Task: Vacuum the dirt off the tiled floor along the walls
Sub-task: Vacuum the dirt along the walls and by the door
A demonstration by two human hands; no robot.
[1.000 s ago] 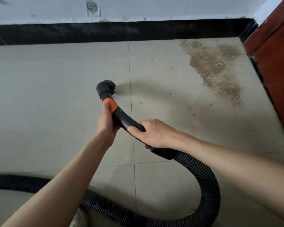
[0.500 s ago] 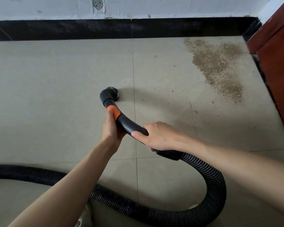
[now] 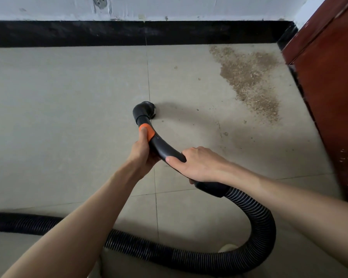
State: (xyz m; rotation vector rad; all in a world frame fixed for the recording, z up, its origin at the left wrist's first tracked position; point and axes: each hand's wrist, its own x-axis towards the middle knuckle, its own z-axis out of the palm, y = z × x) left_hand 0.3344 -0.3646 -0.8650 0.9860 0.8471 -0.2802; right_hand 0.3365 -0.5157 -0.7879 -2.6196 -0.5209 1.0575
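Dirt (image 3: pixel 249 81) lies in a brown patch on the tiled floor (image 3: pixel 68 117), up at 1 o'clock near the black baseboard (image 3: pixel 109 33).
Both hands hold the black vacuum handle (image 3: pixel 165 149): the left hand (image 3: pixel 143 153) wraps it by the orange band (image 3: pixel 147 131), the right hand (image 3: pixel 201 165) curls around it lower down. The nozzle (image 3: pixel 145 111) sits at 12 o'clock, well apart from the dirt. The ribbed hose (image 3: pixel 257 223) loops toward 5 o'clock.

Home room corner, tiled floor (image 3: pixel 68 117), black skirting (image 3: pixel 88 34), wooden door (image 3: pixel 329 97)
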